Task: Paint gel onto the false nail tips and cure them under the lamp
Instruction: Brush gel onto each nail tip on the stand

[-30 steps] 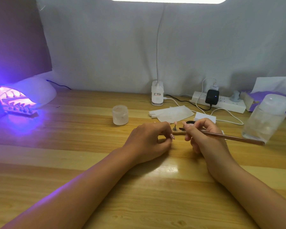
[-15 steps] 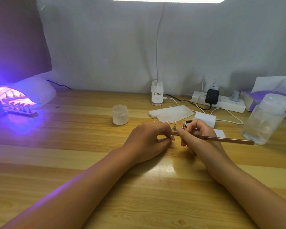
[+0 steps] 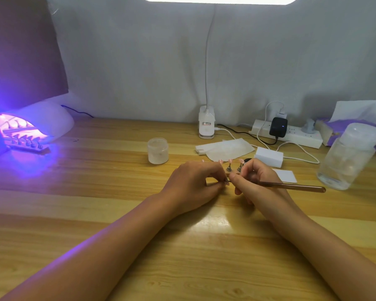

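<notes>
My right hand (image 3: 254,181) pinches a brown gel brush (image 3: 291,187), its handle pointing right and its tip meeting my left fingertips. My left hand (image 3: 193,183) has curled fingers pinching something small at the brush tip; what it holds is hidden, likely a nail tip. Behind both hands stands a strip holder (image 3: 233,168) with pink false nail tips on small stands, partly covered by my hands. A small black gel pot (image 3: 248,160) peeks out behind my right hand. At far left the curing lamp (image 3: 37,124) glows purple over another strip of tips (image 3: 28,146).
A frosted jar (image 3: 158,151) stands left of centre. White wipes (image 3: 226,148), a white block (image 3: 269,157), a paper card (image 3: 285,175), a power strip (image 3: 291,135), a desk-lamp base (image 3: 206,124), a clear bottle (image 3: 347,157) and a tissue pack (image 3: 356,127) crowd the right back.
My right hand has moved left from beside the black pot, bringing the brush tip to my left fingertips. My left hand has stayed in place.
</notes>
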Available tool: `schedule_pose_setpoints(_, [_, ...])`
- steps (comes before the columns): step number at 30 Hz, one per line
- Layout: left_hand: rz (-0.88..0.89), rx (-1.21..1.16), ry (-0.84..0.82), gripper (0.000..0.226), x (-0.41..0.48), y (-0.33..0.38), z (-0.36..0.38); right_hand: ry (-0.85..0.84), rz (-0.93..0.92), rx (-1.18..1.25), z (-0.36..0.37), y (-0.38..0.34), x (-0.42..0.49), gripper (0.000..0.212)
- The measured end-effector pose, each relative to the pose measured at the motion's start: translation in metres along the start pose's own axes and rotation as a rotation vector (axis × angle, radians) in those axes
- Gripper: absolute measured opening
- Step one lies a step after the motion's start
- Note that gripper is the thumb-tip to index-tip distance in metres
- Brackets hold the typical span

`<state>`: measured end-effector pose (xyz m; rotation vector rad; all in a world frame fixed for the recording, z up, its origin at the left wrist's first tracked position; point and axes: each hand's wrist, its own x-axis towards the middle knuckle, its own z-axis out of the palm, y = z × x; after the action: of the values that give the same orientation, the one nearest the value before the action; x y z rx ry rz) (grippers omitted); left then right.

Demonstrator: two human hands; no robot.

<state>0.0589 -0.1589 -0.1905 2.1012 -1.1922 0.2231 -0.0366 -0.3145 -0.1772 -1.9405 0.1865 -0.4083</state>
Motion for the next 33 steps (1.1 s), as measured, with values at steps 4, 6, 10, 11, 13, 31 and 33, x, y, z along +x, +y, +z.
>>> schedule_pose_setpoints(4, [-0.002,-0.011,-0.001,0.009,-0.0001,-0.0007,0.0002,-0.022,0.003,-0.024,-0.0006,0.0009,0.0013,0.012])
schedule_pose_setpoints(6, [-0.003,-0.015,-0.003,0.009,-0.0001,-0.001,0.0002,-0.024,0.002,-0.026,-0.0002,0.0001,0.0016,0.012])
schedule_pose_setpoints(10, [-0.009,-0.019,-0.005,0.007,0.0,-0.0002,-0.0002,0.01,-0.001,-0.036,0.0003,-0.002,0.0008,0.012])
schedule_pose_setpoints(11, [-0.011,-0.019,-0.007,0.006,-0.0001,0.0002,-0.0002,0.034,-0.003,-0.026,0.0002,-0.002,0.0006,0.011])
schedule_pose_setpoints(13, [-0.015,-0.015,-0.016,0.006,-0.0001,0.0008,-0.0001,0.089,0.003,0.012,-0.0001,-0.0017,0.0004,0.011])
schedule_pose_setpoints(31, [-0.004,0.057,-0.038,0.007,-0.0016,0.0059,-0.0024,0.1,0.055,0.121,-0.0002,-0.0023,0.0003,0.022])
schedule_pose_setpoints(33, [-0.003,0.057,-0.038,0.008,-0.0014,0.0065,-0.0026,0.09,0.054,0.101,0.0003,-0.002,0.0004,0.021])
